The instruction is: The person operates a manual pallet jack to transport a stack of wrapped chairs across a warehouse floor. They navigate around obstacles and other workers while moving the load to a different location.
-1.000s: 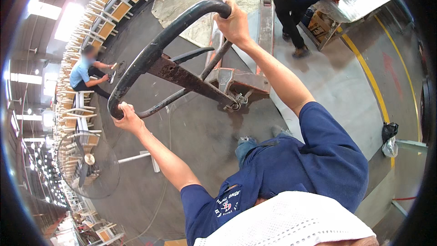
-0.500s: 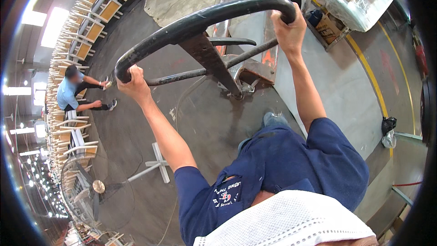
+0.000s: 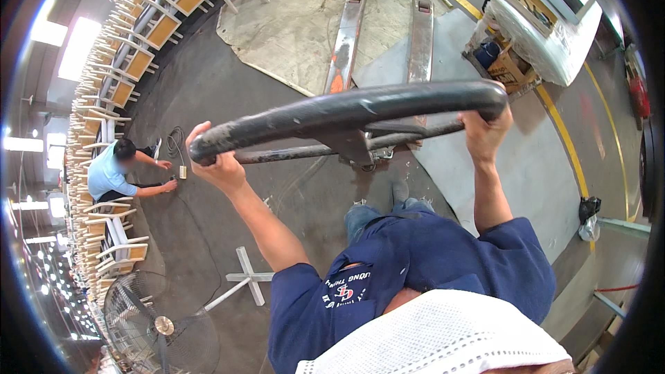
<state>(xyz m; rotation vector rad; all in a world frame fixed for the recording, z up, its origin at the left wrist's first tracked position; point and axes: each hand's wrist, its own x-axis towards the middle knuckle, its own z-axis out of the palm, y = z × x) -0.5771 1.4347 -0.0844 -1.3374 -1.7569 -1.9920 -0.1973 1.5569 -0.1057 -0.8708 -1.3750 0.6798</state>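
Observation:
A black loop handle (image 3: 346, 112) of a pallet jack spans the middle of the view, scuffed along its top bar. My left hand (image 3: 220, 167) is wrapped round its left end. Round the right end my right hand (image 3: 486, 133) is closed too. Beyond the handle lie the jack's two worn metal forks, the left fork (image 3: 344, 45) with orange paint patches and the right fork (image 3: 421, 45) greyer; neither carries a load. The handle hides most of the jack's body. My shoes stand just behind its base.
On the left, a person in light blue (image 3: 111, 172) crouches by a power strip (image 3: 182, 172), before stacked wooden chairs (image 3: 131, 66). A standing fan (image 3: 163, 325) with a cross-shaped base (image 3: 248, 277) is near left. A wrapped, loaded cart (image 3: 554, 48) and people stand far right.
The handle has tilted down toward me, with both hands still on it, and more of the forks shows. The person on the left now reaches down to the power strip.

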